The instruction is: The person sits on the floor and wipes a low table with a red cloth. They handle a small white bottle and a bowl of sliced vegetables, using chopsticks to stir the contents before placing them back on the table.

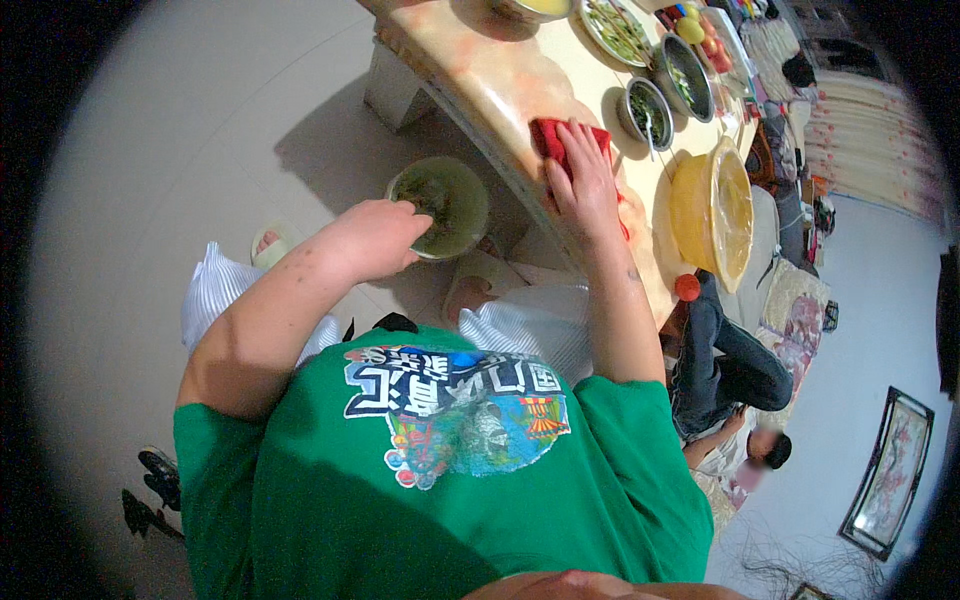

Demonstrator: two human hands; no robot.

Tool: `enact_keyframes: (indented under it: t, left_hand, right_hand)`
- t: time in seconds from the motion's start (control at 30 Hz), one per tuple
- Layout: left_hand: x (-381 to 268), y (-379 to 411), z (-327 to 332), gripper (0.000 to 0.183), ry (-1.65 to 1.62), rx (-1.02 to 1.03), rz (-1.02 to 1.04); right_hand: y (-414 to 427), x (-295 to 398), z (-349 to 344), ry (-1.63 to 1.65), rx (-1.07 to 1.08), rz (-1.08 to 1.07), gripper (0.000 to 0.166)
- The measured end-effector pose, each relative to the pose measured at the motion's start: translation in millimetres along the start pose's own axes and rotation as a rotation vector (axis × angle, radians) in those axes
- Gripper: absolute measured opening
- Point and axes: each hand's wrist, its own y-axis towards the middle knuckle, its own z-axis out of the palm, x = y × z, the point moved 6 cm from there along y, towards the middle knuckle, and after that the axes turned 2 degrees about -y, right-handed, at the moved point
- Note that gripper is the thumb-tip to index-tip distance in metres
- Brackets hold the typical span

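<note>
My left hand (379, 238) grips the near rim of a round bowl (469, 191) with murky greenish liquid and darker bits in it. The bowl is beside the table edge, with the floor visible beyond it. On the marble-patterned table (517, 75), my right hand (583, 180) presses down on a folded red cloth (550, 137), fingers spread over it. Just past the cloth stands a small metal bowl (643, 112) of dark green food with a white spoon (650, 139) in it.
Along the table stand a larger metal bowl (694, 79), a plate of greens (600, 26) with chopsticks, and a yellow plastic basin (690, 202) covered in clear film. A red round object (686, 287) is at the edge. Another person (720, 382) reclines beyond the table.
</note>
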Motion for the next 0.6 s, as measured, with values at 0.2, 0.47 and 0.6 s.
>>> enact_keyframes:
  t: [0.2,0.47,0.6]
  left_hand:
    - [5,8,3,0.037,0.036,-0.025,0.015]
    - [-5,14,4,0.053,0.006,0.059,-0.03]
    - [-6,12,8,0.051,0.03,0.029,0.026]
  right_hand:
    - [51,-31,19,-0.06,-0.109,0.106,0.054]
    - [-35,-34,-1,0.079,-0.087,0.055,0.042]
    - [-84,-62,-24,0.369,-0.236,0.207,0.038]
